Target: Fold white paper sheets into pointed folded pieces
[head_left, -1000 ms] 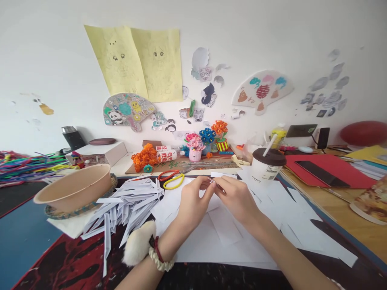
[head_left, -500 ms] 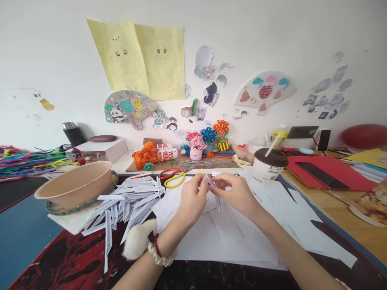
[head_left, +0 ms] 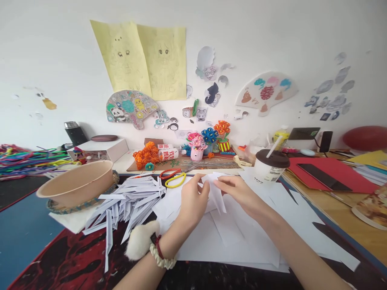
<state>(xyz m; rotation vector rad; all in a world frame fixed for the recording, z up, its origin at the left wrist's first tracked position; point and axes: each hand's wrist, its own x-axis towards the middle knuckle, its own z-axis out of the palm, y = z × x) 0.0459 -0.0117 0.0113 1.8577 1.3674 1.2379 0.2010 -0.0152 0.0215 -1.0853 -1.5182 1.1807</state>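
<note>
Between my two hands is a small folded piece of white paper (head_left: pixel 218 196), its lower end hanging down over the sheets. My left hand (head_left: pixel 194 197) pinches its left side between thumb and fingers. At its upper right edge, the thumb and fingers of my right hand (head_left: pixel 237 190) close on it. Beneath both hands lie flat white paper sheets (head_left: pixel 196 245), with smaller cut pieces on top. To the left of my left hand is a heap of folded paper strips (head_left: pixel 133 197). Scissors with red and yellow handles (head_left: pixel 175 180) lie just behind that hand.
A beige basin (head_left: pixel 75 181) sits on a woven mat at the left. A lidded drink cup with a straw (head_left: pixel 270 167) stands right of my hands. Pipe-cleaner flower pots (head_left: pixel 196 154) and orange flowers (head_left: pixel 147 155) line the back. A phone (head_left: pixel 323 177) rests on red paper at the right.
The paper between my hands has turned and opened out, showing a broader face. My right hand has shifted slightly, its fingers less bunched. The view has moved a little.
</note>
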